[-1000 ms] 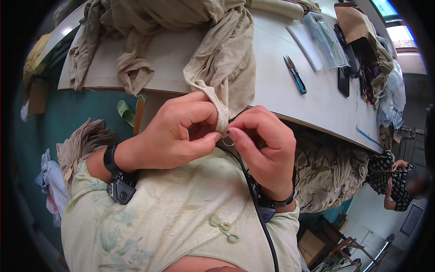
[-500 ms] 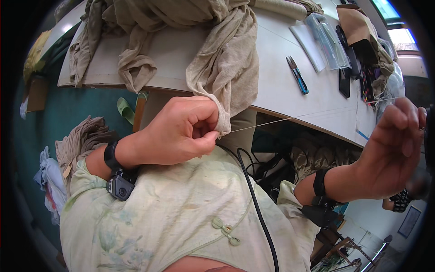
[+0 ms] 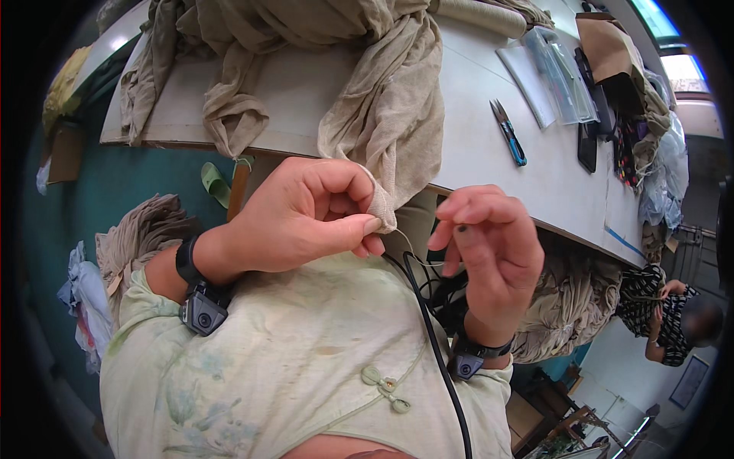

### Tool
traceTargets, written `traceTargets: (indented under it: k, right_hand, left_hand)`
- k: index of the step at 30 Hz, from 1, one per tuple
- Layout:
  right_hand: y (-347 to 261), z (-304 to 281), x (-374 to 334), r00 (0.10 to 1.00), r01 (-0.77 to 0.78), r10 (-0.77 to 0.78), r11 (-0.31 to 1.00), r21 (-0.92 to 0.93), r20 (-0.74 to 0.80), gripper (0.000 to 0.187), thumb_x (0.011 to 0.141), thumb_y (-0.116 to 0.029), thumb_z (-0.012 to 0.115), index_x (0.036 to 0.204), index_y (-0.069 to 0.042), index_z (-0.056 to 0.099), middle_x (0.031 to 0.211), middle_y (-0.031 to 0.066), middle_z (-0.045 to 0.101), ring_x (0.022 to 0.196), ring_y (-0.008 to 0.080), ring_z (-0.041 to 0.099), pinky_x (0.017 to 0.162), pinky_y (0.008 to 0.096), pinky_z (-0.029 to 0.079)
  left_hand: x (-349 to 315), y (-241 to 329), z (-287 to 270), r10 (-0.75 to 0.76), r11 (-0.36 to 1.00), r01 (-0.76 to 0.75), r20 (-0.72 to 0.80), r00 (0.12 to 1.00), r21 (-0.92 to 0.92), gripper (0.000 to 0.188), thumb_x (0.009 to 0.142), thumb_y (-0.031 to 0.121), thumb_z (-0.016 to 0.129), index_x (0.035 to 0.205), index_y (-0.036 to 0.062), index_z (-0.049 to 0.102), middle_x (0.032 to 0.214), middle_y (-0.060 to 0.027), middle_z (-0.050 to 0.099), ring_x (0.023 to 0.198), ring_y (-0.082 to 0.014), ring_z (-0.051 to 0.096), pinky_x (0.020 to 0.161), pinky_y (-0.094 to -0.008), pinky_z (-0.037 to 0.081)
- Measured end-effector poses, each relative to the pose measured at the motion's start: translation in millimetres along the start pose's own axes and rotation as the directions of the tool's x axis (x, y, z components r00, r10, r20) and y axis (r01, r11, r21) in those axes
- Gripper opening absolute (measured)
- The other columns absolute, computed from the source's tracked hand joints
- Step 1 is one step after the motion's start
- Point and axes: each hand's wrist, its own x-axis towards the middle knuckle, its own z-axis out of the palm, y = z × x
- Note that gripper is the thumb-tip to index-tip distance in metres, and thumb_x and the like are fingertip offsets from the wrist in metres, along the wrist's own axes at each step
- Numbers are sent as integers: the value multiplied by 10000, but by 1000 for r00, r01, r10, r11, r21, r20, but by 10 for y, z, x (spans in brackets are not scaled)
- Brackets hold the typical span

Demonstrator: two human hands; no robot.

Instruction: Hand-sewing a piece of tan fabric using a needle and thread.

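My left hand (image 3: 306,210) is closed on the gathered edge of a beige knit garment (image 3: 382,208), pinching it between thumb and fingers. The rest of this cloth (image 3: 397,99) runs up onto the table. From the pinched edge a thin pale thread (image 3: 409,243) hangs in a slack curve toward my right hand (image 3: 493,256). That hand is just right of the cloth, its fingers bent and drawn in toward the thumb. Whether a needle sits in its fingertips is too small to tell.
On the white table (image 3: 470,92) lie blue-handled thread snips (image 3: 508,134), a clear plastic box (image 3: 562,76) and a dark phone (image 3: 587,145). A black cable (image 3: 436,344) crosses my front. Folded beige cloth (image 3: 566,306) is below the table. Another person (image 3: 657,314) is at the far right.
My right hand has come in from the far right to beside my left hand. The thread, stretched taut before, now hangs slack. The left hand keeps its pinch on the garment.
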Motion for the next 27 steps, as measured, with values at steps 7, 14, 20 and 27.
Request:
traceTargets:
  k: [7,14,20,27]
  right_hand:
    - [74,140,-85,984,-171,176,971,-168,13,110,821,56,529,923,21,543,833,68,557,634,87,551,554,201,449]
    - [20,153,-71,999,37,-24,923,-383,39,126,732,85,584,829,5,584,764,58,520,553,94,507,499,211,401]
    - [12,216,-126,1000,-21,17,933,-359,-13,130,688,87,556,798,21,578,724,41,493,610,97,434,515,211,314]
    - [15,226,-117,1000,-18,14,926,-377,-14,115,691,78,553,790,23,572,698,37,489,603,97,425,513,213,307]
  left_hand:
    - [35,-50,25,92,996,-92,-23,995,8,94,812,-53,563,900,-29,537,849,-45,566,789,-112,597,702,-230,494]
    - [14,29,32,4,998,-7,-59,998,-60,74,823,-16,583,871,-19,526,827,-37,540,732,-111,592,630,-223,486]
    - [7,52,61,9,997,-14,-71,997,-71,63,852,18,560,885,-30,535,833,-63,567,744,-133,615,633,-234,505]
    - [-5,41,74,9,997,-16,-86,996,-76,78,855,26,563,898,-37,545,832,-69,586,751,-135,616,646,-234,509]
